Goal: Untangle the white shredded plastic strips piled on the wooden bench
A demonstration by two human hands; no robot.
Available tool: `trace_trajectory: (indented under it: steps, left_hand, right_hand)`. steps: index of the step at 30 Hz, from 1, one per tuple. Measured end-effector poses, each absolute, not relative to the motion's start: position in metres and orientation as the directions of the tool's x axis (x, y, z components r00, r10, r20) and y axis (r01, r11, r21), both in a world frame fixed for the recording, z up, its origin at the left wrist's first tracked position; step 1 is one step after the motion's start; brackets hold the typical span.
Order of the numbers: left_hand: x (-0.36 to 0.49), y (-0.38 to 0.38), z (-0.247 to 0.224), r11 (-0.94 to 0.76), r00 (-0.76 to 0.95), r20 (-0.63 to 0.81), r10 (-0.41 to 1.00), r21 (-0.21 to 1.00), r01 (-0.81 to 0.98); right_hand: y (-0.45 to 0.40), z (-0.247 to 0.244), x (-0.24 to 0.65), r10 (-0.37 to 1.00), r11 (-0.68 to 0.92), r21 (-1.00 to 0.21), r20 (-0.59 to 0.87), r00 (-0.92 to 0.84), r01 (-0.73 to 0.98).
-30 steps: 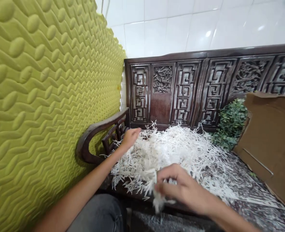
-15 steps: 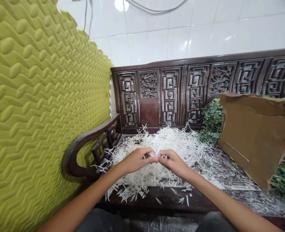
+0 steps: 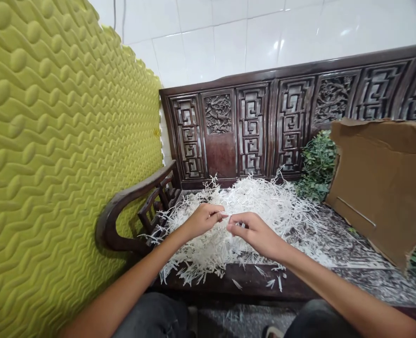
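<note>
A heap of white branching plastic sprigs (image 3: 264, 202) lies on the wooden bench seat, with both hands held over it. My left hand (image 3: 206, 218) is closed, its thumb and forefinger pinching a thin white sprig piece (image 3: 225, 214). Close on the right, my right hand (image 3: 252, 230) is also closed, thumb against fingers, with bits of white sprig showing between them. The fingertips of the two hands nearly meet. Exactly how the pieces join between the fingers is too small to make out.
Right of the heap, a torn brown cardboard sheet (image 3: 384, 188) leans over green artificial foliage (image 3: 317, 164). The bench's curved armrest (image 3: 112, 220) stands at left, beside a yellow foam mat (image 3: 70, 155). Several loose white bits (image 3: 271, 283) lie on the front rail.
My hands have drawn slightly apart at the fingertips, and the right hand has turned a little. The whole view has shifted slightly.
</note>
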State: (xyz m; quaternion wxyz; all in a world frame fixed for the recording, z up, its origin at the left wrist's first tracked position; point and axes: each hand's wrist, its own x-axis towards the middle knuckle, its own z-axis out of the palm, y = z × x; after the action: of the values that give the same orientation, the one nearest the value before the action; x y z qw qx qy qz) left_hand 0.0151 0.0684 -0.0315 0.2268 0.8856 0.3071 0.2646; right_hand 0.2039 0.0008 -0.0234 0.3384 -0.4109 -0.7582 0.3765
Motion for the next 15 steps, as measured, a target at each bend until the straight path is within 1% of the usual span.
trace_trajectory:
  steps: [5,7,8,9,10,11,12,13,14,15]
  left_hand:
    - [0.024,0.068,-0.034,-0.764,0.672,0.4,0.623,0.497,0.413]
    - [0.024,0.072,-0.038,-0.77,0.684,0.396,0.613,0.495,0.403]
    - [0.021,0.076,-0.04,-0.753,0.669,0.39,0.633,0.509,0.416]
    - [0.017,0.08,-0.042,-0.718,0.622,0.389,0.679,0.529,0.452]
    - [0.01,0.086,-0.045,-0.667,0.551,0.391,0.737,0.553,0.5]
    - [0.003,0.091,-0.048,-0.592,0.448,0.39,0.804,0.585,0.554]
    - [-0.006,0.096,-0.051,-0.52,0.315,0.418,0.852,0.598,0.611]
    - [-0.014,0.1,-0.054,-0.495,0.269,0.43,0.862,0.599,0.629]
    - [-0.021,0.102,-0.058,-0.481,0.247,0.431,0.868,0.605,0.635]
    - [-0.026,0.103,-0.061,-0.474,0.249,0.418,0.874,0.612,0.634]
  right_hand:
    - [0.003,-0.023,0.211,0.854,0.458,-0.791,0.264,-0.45,0.406]
    - [-0.006,-0.018,0.211,0.844,0.471,-0.781,0.262,-0.469,0.411]
    - [-0.014,-0.014,0.208,0.827,0.473,-0.789,0.245,-0.507,0.391]
    - [-0.024,-0.009,0.204,0.802,0.476,-0.801,0.227,-0.552,0.364]
    - [-0.036,-0.003,0.199,0.738,0.477,-0.829,0.199,-0.644,0.291]
    - [-0.049,0.002,0.193,0.65,0.499,-0.833,0.178,-0.739,0.239]
    - [-0.06,0.007,0.187,0.594,0.529,-0.823,0.183,-0.784,0.208]
    - [-0.07,0.011,0.182,0.531,0.562,-0.809,0.19,-0.826,0.175]
    - [-0.076,0.013,0.178,0.509,0.594,-0.787,0.206,-0.836,0.168]
    - [-0.079,0.013,0.176,0.527,0.629,-0.75,0.217,-0.821,0.205]
